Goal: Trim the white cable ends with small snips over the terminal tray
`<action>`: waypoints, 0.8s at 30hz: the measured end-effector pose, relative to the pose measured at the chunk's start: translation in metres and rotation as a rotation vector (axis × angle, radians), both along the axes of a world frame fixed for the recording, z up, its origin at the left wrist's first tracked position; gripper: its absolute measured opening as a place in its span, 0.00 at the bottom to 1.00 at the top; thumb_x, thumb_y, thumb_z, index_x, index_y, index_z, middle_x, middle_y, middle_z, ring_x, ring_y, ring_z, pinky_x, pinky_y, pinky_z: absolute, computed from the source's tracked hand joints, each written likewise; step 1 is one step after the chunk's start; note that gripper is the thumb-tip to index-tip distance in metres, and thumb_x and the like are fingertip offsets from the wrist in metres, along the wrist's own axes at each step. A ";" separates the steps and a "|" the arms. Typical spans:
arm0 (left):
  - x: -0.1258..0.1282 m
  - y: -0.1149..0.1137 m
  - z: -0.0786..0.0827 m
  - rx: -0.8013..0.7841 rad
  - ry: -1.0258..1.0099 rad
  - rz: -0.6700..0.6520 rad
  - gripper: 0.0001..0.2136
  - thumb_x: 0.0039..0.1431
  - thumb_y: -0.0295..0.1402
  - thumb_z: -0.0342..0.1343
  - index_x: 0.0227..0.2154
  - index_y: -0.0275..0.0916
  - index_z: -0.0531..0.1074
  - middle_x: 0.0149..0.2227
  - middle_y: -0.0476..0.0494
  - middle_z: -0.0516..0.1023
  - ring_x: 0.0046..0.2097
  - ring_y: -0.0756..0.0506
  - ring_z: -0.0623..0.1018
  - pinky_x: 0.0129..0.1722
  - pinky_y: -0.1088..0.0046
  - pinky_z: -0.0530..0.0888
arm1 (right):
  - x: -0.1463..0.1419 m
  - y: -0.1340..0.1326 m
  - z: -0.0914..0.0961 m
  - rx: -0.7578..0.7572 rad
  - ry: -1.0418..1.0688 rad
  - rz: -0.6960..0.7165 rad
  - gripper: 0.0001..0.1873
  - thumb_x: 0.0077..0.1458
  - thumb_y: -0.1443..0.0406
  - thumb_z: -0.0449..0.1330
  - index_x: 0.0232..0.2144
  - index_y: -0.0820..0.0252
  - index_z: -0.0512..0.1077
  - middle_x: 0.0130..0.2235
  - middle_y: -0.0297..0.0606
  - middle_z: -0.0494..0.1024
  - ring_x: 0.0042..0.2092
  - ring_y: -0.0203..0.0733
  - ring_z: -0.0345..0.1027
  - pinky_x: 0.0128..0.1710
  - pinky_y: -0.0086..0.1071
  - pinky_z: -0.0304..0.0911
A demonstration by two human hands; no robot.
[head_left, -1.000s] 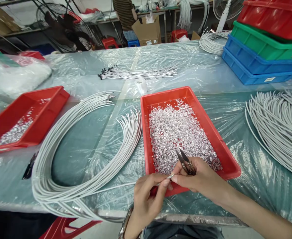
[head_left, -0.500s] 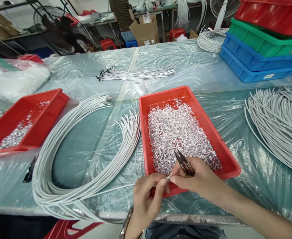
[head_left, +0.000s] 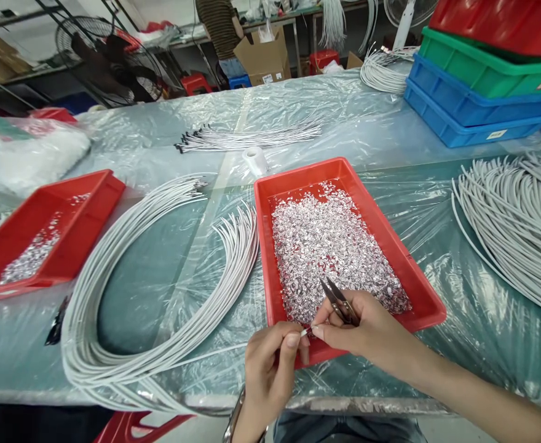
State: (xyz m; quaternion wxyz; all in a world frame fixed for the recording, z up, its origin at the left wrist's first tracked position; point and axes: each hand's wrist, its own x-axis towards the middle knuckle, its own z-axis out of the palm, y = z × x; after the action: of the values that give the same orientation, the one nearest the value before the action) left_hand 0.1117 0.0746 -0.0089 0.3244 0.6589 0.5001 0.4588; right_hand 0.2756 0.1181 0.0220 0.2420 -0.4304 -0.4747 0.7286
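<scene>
My left hand [head_left: 268, 366] pinches a white cable [head_left: 304, 332] near its end, between thumb and forefinger. From that hand the cable runs left to a large coil of white cables [head_left: 82, 314] on the table. My right hand [head_left: 372, 326] carries a pair of thread snips [head_left: 339, 300], blades pointing up and away, while its thumb and forefinger pinch the cable's thin tip. Both hands are over the near edge of a red tray [head_left: 381, 215], which holds a heap of small silvery scraps [head_left: 335, 246].
Another red tray [head_left: 81, 227] with scraps stands at the left. More cable lies at the right [head_left: 505, 227]. Behind are a white roll [head_left: 255, 161], a bundle of thin cables [head_left: 252, 140] and stacked blue bins [head_left: 468, 117]. A person [head_left: 219, 31] is in the background.
My right fingertips have shifted slightly left along the cable tip, and a thin dark or reddish stretch now shows between the two hands. The view has also shifted a little.
</scene>
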 end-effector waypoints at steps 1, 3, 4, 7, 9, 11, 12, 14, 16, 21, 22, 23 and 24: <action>-0.001 0.000 0.000 -0.013 -0.016 0.000 0.13 0.64 0.29 0.44 0.24 0.38 0.66 0.15 0.53 0.67 0.17 0.53 0.66 0.20 0.78 0.62 | 0.001 0.001 0.001 0.004 -0.014 0.000 0.06 0.51 0.65 0.58 0.24 0.58 0.65 0.20 0.24 0.49 0.22 0.31 0.44 0.22 0.28 0.43; -0.002 -0.001 -0.001 -0.040 -0.054 0.002 0.14 0.65 0.31 0.44 0.24 0.37 0.66 0.15 0.53 0.67 0.17 0.53 0.65 0.20 0.78 0.61 | 0.007 0.005 0.002 0.057 -0.070 -0.015 0.06 0.53 0.63 0.57 0.26 0.58 0.66 0.21 0.25 0.50 0.23 0.31 0.46 0.22 0.27 0.45; -0.003 -0.002 -0.003 -0.053 -0.077 0.006 0.14 0.65 0.32 0.43 0.24 0.37 0.66 0.15 0.52 0.67 0.17 0.53 0.65 0.20 0.78 0.61 | 0.011 0.009 0.001 0.127 -0.132 -0.036 0.07 0.54 0.62 0.56 0.27 0.58 0.67 0.21 0.25 0.51 0.23 0.32 0.47 0.22 0.27 0.46; -0.004 -0.003 -0.007 -0.085 -0.168 0.017 0.14 0.66 0.35 0.44 0.25 0.37 0.66 0.15 0.52 0.67 0.17 0.53 0.64 0.19 0.78 0.60 | 0.026 0.022 -0.005 0.421 -0.420 -0.138 0.09 0.56 0.59 0.53 0.29 0.58 0.67 0.22 0.27 0.51 0.24 0.34 0.46 0.23 0.28 0.46; -0.005 -0.004 -0.009 -0.113 -0.244 0.027 0.14 0.65 0.36 0.44 0.26 0.37 0.66 0.15 0.53 0.66 0.17 0.53 0.63 0.18 0.78 0.59 | 0.034 0.030 -0.010 0.491 -0.511 -0.174 0.11 0.57 0.59 0.53 0.25 0.58 0.63 0.21 0.27 0.50 0.24 0.34 0.45 0.23 0.29 0.44; -0.006 -0.005 -0.010 -0.150 -0.328 0.038 0.14 0.66 0.37 0.44 0.27 0.37 0.66 0.15 0.53 0.65 0.16 0.53 0.62 0.17 0.79 0.58 | 0.038 0.034 -0.013 0.516 -0.536 -0.176 0.17 0.57 0.59 0.53 0.19 0.57 0.57 0.21 0.27 0.50 0.23 0.34 0.44 0.23 0.30 0.42; -0.006 -0.005 -0.011 -0.169 -0.372 0.045 0.14 0.66 0.38 0.44 0.27 0.37 0.65 0.14 0.54 0.64 0.16 0.54 0.61 0.17 0.79 0.57 | 0.038 0.034 -0.014 0.532 -0.546 -0.168 0.19 0.57 0.58 0.53 0.18 0.57 0.54 0.20 0.27 0.50 0.23 0.34 0.44 0.23 0.30 0.42; -0.007 -0.005 -0.011 -0.201 -0.461 0.064 0.14 0.66 0.39 0.43 0.27 0.38 0.64 0.13 0.55 0.62 0.15 0.54 0.59 0.16 0.80 0.55 | 0.038 0.032 -0.014 0.578 -0.591 -0.148 0.20 0.57 0.57 0.52 0.18 0.57 0.53 0.19 0.27 0.50 0.22 0.34 0.44 0.22 0.30 0.41; -0.008 -0.004 -0.011 -0.228 -0.541 0.084 0.16 0.67 0.39 0.42 0.26 0.38 0.63 0.12 0.56 0.59 0.14 0.55 0.56 0.15 0.81 0.54 | 0.038 0.030 -0.016 0.624 -0.646 -0.138 0.19 0.58 0.56 0.51 0.19 0.57 0.56 0.19 0.27 0.52 0.22 0.34 0.44 0.22 0.30 0.42; -0.013 0.000 -0.009 -0.247 -0.703 0.106 0.17 0.65 0.42 0.45 0.23 0.38 0.62 0.10 0.59 0.53 0.14 0.55 0.50 0.15 0.81 0.52 | 0.041 0.029 -0.021 0.666 -0.704 -0.138 0.18 0.58 0.54 0.51 0.22 0.58 0.63 0.18 0.28 0.54 0.20 0.34 0.45 0.20 0.29 0.44; -0.014 0.001 -0.008 -0.244 -0.729 0.103 0.16 0.64 0.42 0.46 0.23 0.38 0.62 0.10 0.59 0.52 0.14 0.55 0.49 0.15 0.81 0.52 | 0.042 0.029 -0.021 0.671 -0.709 -0.132 0.18 0.58 0.54 0.51 0.23 0.58 0.64 0.19 0.28 0.55 0.20 0.34 0.46 0.20 0.29 0.45; -0.015 0.001 -0.007 -0.240 -0.753 0.098 0.16 0.64 0.42 0.46 0.24 0.38 0.63 0.10 0.60 0.51 0.14 0.55 0.47 0.15 0.82 0.52 | 0.042 0.029 -0.022 0.680 -0.713 -0.130 0.18 0.58 0.54 0.51 0.23 0.58 0.64 0.19 0.28 0.56 0.20 0.34 0.46 0.20 0.29 0.45; -0.016 0.002 -0.006 -0.236 -0.774 0.092 0.15 0.64 0.42 0.46 0.25 0.38 0.64 0.10 0.60 0.50 0.14 0.55 0.47 0.15 0.82 0.52 | 0.043 0.029 -0.022 0.689 -0.718 -0.128 0.17 0.58 0.54 0.51 0.23 0.58 0.64 0.19 0.28 0.57 0.20 0.34 0.47 0.20 0.29 0.46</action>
State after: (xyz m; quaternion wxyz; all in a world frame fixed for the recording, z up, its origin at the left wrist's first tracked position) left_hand 0.0959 0.0762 -0.0154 0.5411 0.3727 0.4195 0.6264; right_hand 0.3183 0.1476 0.0000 0.2356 -0.5772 -0.7137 0.3192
